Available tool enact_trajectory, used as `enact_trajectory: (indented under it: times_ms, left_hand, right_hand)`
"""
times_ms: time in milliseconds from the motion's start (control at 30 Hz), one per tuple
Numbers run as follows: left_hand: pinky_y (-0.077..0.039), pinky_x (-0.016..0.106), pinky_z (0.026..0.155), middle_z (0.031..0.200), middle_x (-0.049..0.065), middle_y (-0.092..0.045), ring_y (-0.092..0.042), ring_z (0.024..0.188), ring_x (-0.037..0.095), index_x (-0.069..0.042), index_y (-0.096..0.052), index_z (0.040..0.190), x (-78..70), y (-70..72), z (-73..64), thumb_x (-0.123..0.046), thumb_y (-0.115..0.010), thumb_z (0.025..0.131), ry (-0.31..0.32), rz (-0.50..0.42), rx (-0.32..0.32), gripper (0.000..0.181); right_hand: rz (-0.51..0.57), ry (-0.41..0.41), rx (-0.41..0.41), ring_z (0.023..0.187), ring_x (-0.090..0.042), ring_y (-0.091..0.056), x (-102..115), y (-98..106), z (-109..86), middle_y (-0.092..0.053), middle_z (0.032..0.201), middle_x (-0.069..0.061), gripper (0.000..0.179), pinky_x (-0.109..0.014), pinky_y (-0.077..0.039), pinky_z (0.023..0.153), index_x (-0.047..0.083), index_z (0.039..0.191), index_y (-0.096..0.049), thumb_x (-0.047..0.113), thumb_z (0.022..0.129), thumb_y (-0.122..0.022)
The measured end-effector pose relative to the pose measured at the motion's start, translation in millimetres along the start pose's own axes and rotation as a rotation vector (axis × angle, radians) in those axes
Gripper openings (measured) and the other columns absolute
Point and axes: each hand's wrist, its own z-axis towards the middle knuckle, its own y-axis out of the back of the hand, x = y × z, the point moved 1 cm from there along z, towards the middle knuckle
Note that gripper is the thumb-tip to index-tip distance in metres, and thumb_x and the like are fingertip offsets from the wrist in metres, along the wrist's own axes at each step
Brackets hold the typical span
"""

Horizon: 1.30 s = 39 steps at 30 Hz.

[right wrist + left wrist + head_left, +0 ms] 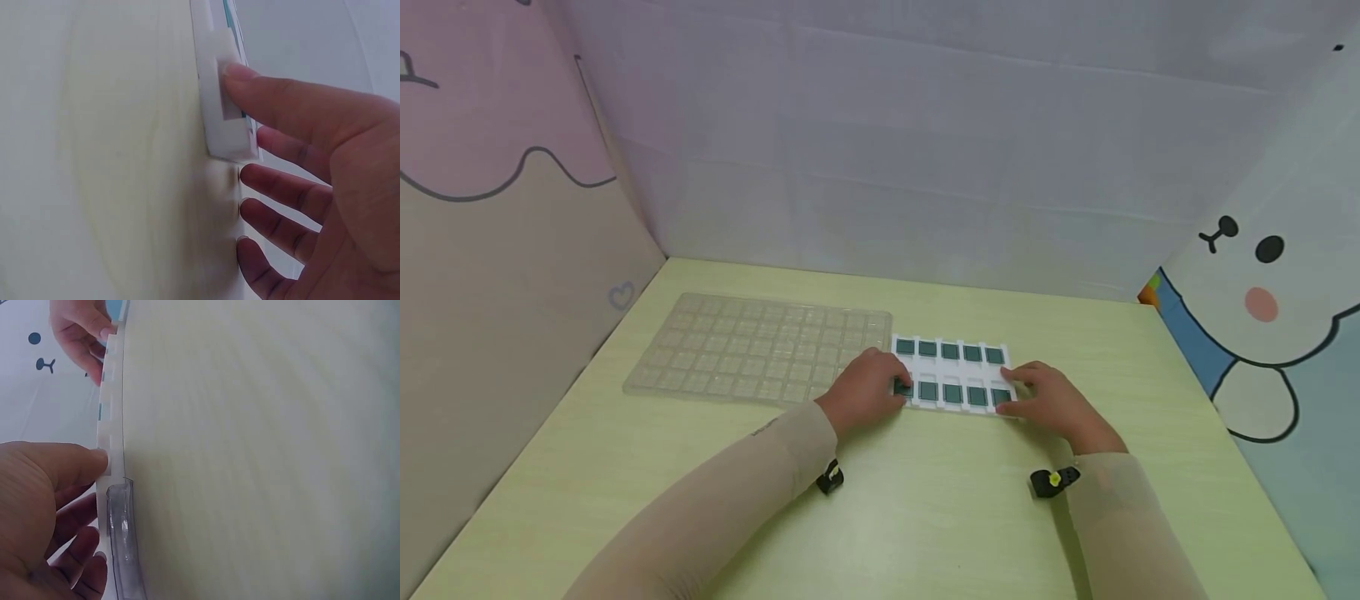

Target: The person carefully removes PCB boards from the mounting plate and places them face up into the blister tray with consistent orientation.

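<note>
A white plastic tray (958, 374) holds two rows of dark green square pieces (951, 352) in its pockets. At its left end my left hand (865, 387) grips it, the thumb on the front edge and the fingers partly covering the corner piece. My right hand (1054, 402) holds the opposite end. In the right wrist view the thumb presses into a notch in the side of the tray (231, 144), while the lower fingers spread beyond its end. A clear compartment tray (760, 346) lies directly left of the white one.
The pale yellow-green table (925, 508) runs back to a white cloth wall (910, 167). Printed side panels (1262, 342) with cartoon figures close off left and right. Each wrist wears a black strap device (1055, 482).
</note>
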Motion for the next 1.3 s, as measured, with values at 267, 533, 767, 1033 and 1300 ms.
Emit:
enact_trajectory:
  times_ms: [267, 533, 767, 1033, 1300]
  left_hand:
    - [-0.049, 0.032, 0.093, 0.103, -0.009, -0.070, -0.055, 0.103, 0.016, -0.018, -0.079, 0.101, 9.4, -4.6, 3.5, -0.016, -0.084, 0.086, 0.028, -0.119, -0.027, 0.016]
    - [-0.049, 0.031, 0.088, 0.102, -0.008, -0.071, -0.055, 0.098, 0.017, -0.017, -0.079, 0.099, 6.2, -3.5, 3.9, -0.017, -0.085, 0.085, 0.023, -0.100, -0.039, 0.015]
    - [-0.049, 0.031, 0.091, 0.099, -0.009, -0.072, -0.056, 0.101, 0.016, -0.017, -0.081, 0.098, 4.2, -3.9, 3.6, -0.017, -0.085, 0.085, 0.028, -0.086, -0.048, 0.014]
    - [-0.050, 0.033, 0.092, 0.099, -0.009, -0.072, -0.056, 0.101, 0.016, -0.017, -0.081, 0.097, 5.7, -2.1, 0.7, -0.019, -0.084, 0.086, 0.045, -0.139, -0.071, 0.012]
    - [-0.049, 0.034, 0.095, 0.101, -0.010, -0.070, -0.055, 0.106, 0.016, -0.019, -0.080, 0.097, 5.6, 5.3, -4.9, -0.021, -0.085, 0.086, 0.042, -0.166, -0.060, 0.012]
  right_hand:
    - [0.001, 0.005, 0.000, 0.138, -0.048, -0.041, -0.4, -0.1, -1.4, -0.049, 0.147, -0.025, 0.070, -0.064, -0.036, 0.111, 0.005, 0.148, -0.056, 0.034, 0.090, -0.082]
    - [0.010, -0.012, 0.002, 0.138, -0.047, -0.041, -0.6, -0.3, -1.1, -0.049, 0.148, -0.024, 0.071, -0.063, -0.035, 0.111, 0.006, 0.148, -0.056, 0.036, 0.090, -0.082]
    - [0.010, -0.024, 0.000, 0.138, -0.047, -0.041, -0.2, -0.6, -0.4, -0.050, 0.147, -0.023, 0.071, -0.063, -0.034, 0.112, 0.006, 0.148, -0.056, 0.035, 0.089, -0.083]
    - [0.012, -0.010, -0.002, 0.139, -0.048, -0.040, -0.3, -0.1, -0.9, -0.049, 0.147, -0.024, 0.071, -0.064, -0.033, 0.112, 0.006, 0.148, -0.056, 0.035, 0.089, -0.082]
    - [0.019, -0.017, -0.001, 0.139, -0.048, -0.040, 1.2, 0.1, -0.9, -0.049, 0.148, -0.024, 0.071, -0.064, -0.033, 0.112, 0.006, 0.148, -0.056, 0.036, 0.089, -0.082]
